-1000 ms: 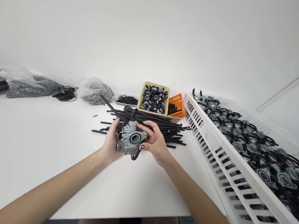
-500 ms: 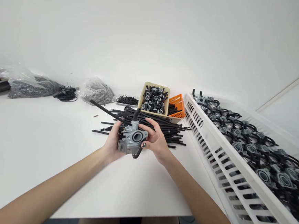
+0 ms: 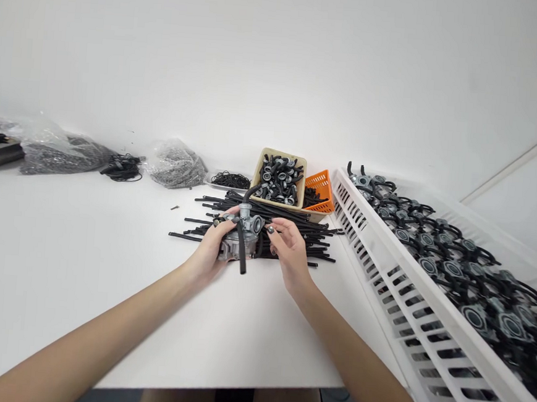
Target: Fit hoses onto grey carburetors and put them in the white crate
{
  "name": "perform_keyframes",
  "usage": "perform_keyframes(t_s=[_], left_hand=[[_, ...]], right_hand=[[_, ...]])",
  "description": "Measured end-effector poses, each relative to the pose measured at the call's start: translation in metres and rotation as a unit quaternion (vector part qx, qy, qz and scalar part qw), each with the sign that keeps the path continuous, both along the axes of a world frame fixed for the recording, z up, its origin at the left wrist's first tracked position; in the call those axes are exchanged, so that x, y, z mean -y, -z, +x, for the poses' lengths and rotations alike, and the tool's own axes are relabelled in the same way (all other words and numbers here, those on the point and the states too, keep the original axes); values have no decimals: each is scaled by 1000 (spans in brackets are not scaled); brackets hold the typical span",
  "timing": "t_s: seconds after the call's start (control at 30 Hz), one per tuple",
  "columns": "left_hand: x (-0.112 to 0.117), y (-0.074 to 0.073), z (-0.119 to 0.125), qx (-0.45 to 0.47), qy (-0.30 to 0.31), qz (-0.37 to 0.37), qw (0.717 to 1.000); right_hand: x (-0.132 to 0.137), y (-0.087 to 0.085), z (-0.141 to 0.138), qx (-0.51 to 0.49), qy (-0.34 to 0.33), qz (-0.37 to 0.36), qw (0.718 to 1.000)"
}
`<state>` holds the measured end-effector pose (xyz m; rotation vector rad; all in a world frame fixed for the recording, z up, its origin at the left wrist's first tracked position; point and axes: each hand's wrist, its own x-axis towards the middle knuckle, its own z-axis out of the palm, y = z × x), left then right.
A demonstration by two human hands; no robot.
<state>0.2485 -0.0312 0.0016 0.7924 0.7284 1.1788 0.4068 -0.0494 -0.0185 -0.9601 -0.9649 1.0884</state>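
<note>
My left hand (image 3: 210, 246) grips a grey metal carburetor (image 3: 237, 246) from its left side, above the front of a pile of black rubber hoses (image 3: 295, 217). A bent black tube (image 3: 249, 193) rises from its top. A straight black hose (image 3: 241, 251) hangs down across the front of the body, its free end toward me. At the carburetor's round flange opening, on the right, my right hand (image 3: 290, 249) has its thumb and fingertips drawn together. Whether something small is between them, I cannot make out.
A cream basket (image 3: 255, 200) of black-and-silver fittings and an orange basket (image 3: 329, 196) stand behind the hoses. On the right is a long white slatted crate (image 3: 385, 256) full of carburetors. Plastic bags (image 3: 176, 164) of small parts lie along the wall.
The carburetor has turned in my left hand, so its hose swung from pointing far left to hanging toward me. My right hand moved off the body, and its fingertips came together.
</note>
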Motion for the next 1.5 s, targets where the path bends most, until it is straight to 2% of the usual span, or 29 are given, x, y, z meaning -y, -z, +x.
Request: perform_keyframes(t_s=[0.1,0.3,0.43,0.83,0.93,1.1,1.37,1.5], left_hand=[[0,-3,-1,-30,-33,15,999],[-7,3,-5,-79,-118,49,989],[-11,9,-6,-113,-131,70,982],[-13,10,-8,-119,-104,71,985],[-13,10,-7,-114,-98,78,986],[-11,8,-6,-98,-83,68,989],[-5,1,-6,-80,-56,71,993],[-5,4,-8,-91,-29,100,990]], right_hand=[[3,-4,-1,11,0,-4,1000],[11,-9,-7,117,-137,-1,984],[11,-6,-9,144,-176,10,974],[9,13,-11,174,-53,134,974],[10,13,-11,176,-47,145,972],[9,14,-11,158,-66,148,974],[6,10,-5,216,-20,145,965],[1,13,-4,218,-6,84,972]])
